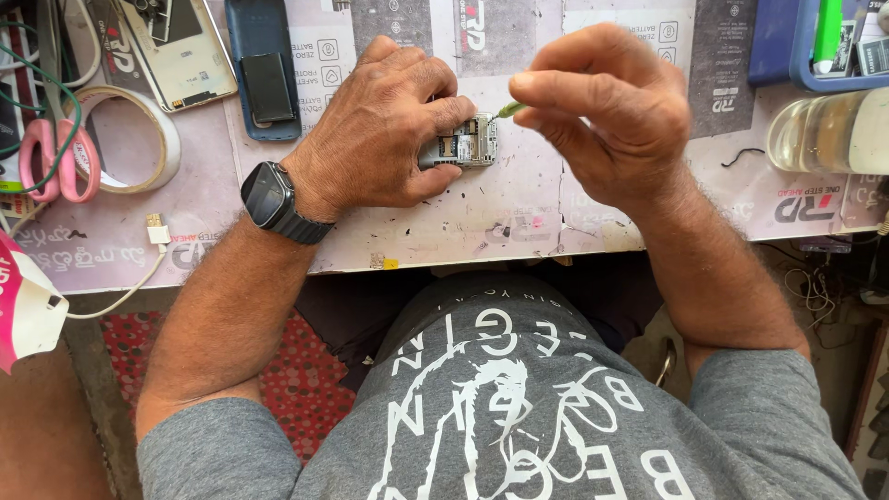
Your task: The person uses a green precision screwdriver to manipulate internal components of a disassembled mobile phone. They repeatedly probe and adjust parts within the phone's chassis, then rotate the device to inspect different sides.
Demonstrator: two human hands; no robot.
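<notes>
Head view, opened phone: a small grey phone body [466, 143] with its back off lies on the surface [519, 199], near the middle of its front half; metal slots and contacts show on its open face.
Left hand: the left hand [384, 130] lies over the left part of the opened phone, grip pressed together on it, thumb along the near edge and fingers curled over the far edge.
Wrist: a dark smartwatch [271, 197] sits on the left wrist, left of and nearer than the opened phone.
Right hand: the right hand [607, 116] hovers just right of the opened phone, grip pinching a thin green tool [508, 110] between thumb and forefinger.
Tool tip: it points left and meets the opened phone's upper right corner; whether it touches cannot be told.
Left of the opened phone: a dark blue phone case [264, 65] lies beyond the left hand; farther left a roll of tape [125, 139], pink-handled scissors [56, 157] and a white cable [148, 250].
Right of the opened phone: a clear bottle [824, 130] lies on its side at the surface's right edge, with a blue tray [806, 46] beyond it.
</notes>
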